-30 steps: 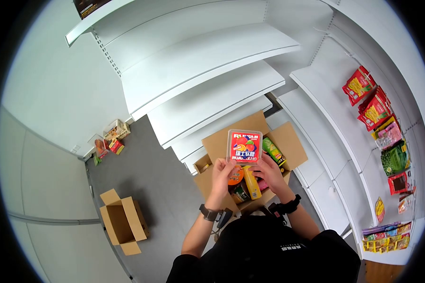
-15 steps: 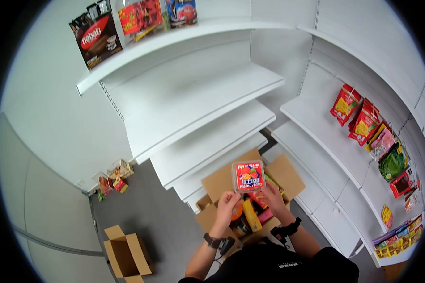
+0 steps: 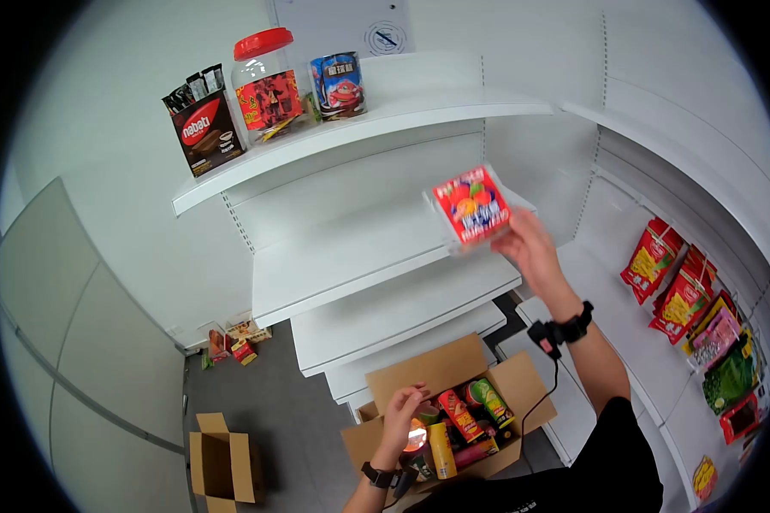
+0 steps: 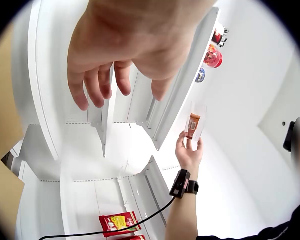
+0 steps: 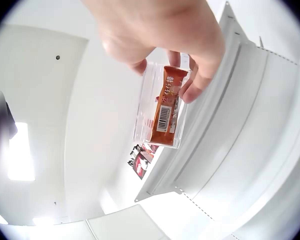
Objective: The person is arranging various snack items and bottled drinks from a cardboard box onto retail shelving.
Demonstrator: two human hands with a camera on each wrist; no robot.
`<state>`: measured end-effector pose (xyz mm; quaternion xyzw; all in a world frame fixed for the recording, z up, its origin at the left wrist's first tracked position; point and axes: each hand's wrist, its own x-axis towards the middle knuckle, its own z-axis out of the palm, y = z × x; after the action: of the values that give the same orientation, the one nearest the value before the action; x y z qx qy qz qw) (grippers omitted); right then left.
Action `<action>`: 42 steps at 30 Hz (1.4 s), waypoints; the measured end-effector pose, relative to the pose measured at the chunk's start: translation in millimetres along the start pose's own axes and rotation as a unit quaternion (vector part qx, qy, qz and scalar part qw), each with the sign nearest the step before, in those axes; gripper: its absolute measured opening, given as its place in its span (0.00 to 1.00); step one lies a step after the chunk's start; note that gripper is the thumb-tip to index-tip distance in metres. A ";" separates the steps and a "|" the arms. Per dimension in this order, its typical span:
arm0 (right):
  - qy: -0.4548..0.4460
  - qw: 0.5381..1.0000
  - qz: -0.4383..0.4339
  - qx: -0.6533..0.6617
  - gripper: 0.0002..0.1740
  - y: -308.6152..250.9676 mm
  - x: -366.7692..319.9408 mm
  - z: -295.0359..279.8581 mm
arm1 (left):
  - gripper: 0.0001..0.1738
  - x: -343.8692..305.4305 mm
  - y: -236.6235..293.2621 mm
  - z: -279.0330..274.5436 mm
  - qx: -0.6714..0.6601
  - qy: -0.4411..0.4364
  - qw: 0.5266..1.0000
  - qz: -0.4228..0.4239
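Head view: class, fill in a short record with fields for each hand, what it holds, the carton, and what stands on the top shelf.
Right hand: grips the red candy box up high, in front of the white shelves
Left hand: fingers relaxed, holds nothing, over the open carton
Carton contents: bottles and snack packs
Top shelf: nabati box, red-lidded jar, blue tin
Right-side shelves: snack bags

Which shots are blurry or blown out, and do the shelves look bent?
Head view: fisheye curves the shelves; the candy box is slightly smeared. Right wrist view: its barcode sharp, a bright patch blown out. Left wrist view: left hand looms large.
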<state>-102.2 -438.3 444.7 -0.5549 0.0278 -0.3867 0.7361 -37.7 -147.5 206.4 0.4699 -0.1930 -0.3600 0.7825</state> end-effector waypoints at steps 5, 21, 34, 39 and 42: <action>-0.059 0.997 -0.042 -0.003 0.21 -46.8 68.4 19.2 | 0.10 2.7 -0.4 27.3 0.018 0.031 0.999 0.022; -0.012 0.999 0.025 -0.017 0.28 -57.8 243.2 74.1 | 0.09 -33.9 6.8 21.1 0.019 0.168 0.983 0.078; -0.058 0.961 -0.002 -0.271 0.27 -47.7 246.1 88.2 | 0.10 -33.5 -2.6 10.5 -0.011 0.188 0.978 0.088; 0.088 0.807 -0.282 -0.512 0.23 -20.8 221.3 100.9 | 0.10 -23.3 -3.8 8.4 -0.010 0.184 0.980 0.075; -0.002 0.783 -0.314 -0.537 0.22 -26.2 191.2 118.4 | 0.10 -17.1 -5.8 2.1 -0.003 0.176 0.981 0.081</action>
<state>73.0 -461.1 586.2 -0.8394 0.0537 -0.5175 0.1571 -52.7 -137.8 203.0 0.5067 -0.0887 -0.2078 0.8320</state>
